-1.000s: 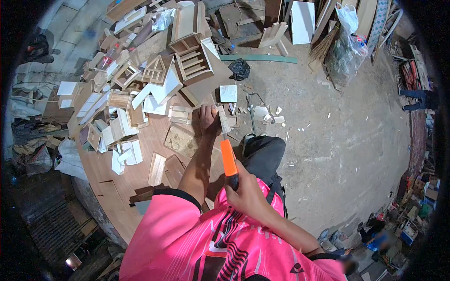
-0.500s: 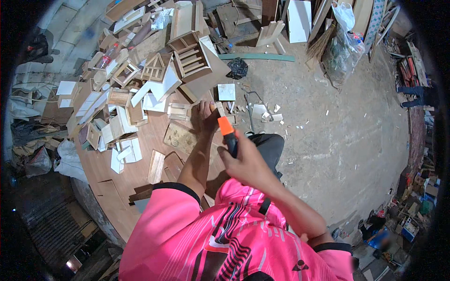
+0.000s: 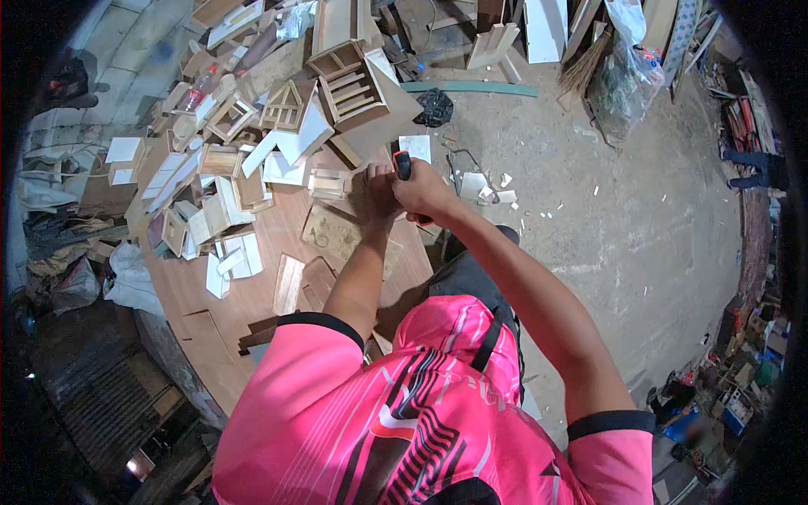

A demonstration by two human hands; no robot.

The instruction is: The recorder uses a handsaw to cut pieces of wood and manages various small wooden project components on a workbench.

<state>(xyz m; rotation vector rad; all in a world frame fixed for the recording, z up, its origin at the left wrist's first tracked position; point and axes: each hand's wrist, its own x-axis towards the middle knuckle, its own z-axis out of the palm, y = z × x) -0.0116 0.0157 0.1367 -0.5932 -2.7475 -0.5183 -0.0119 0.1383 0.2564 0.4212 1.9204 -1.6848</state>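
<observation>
My right hand [image 3: 427, 192] is closed round a black-and-orange tool handle [image 3: 403, 165]. One end of the handle stands up above the fist, and a bit of orange shows below the hand. The tool's working end is hidden, so I cannot tell its kind. Right against it, my left hand [image 3: 380, 192] bends down at the edge of the wooden tabletop [image 3: 244, 295], fingers curled over something I cannot make out. A small wooden piece [image 3: 329, 183] lies just left of that hand. A stained flat board [image 3: 332, 231] rests beside the left forearm.
Small wooden house-like frames and boxes [image 3: 353, 91] pile up across the table's far left. Beyond my hands are a white square piece [image 3: 415, 149] and a black plastic bag [image 3: 434, 108]. Offcuts [image 3: 474, 185] litter the floor at right; a broom [image 3: 585, 63] and a clear sack [image 3: 627, 93] stand farther back.
My right hand has moved forward with the tool, up against my left hand. The handle has turned, its orange face now mostly out of sight. My left hand stays at the table edge.
</observation>
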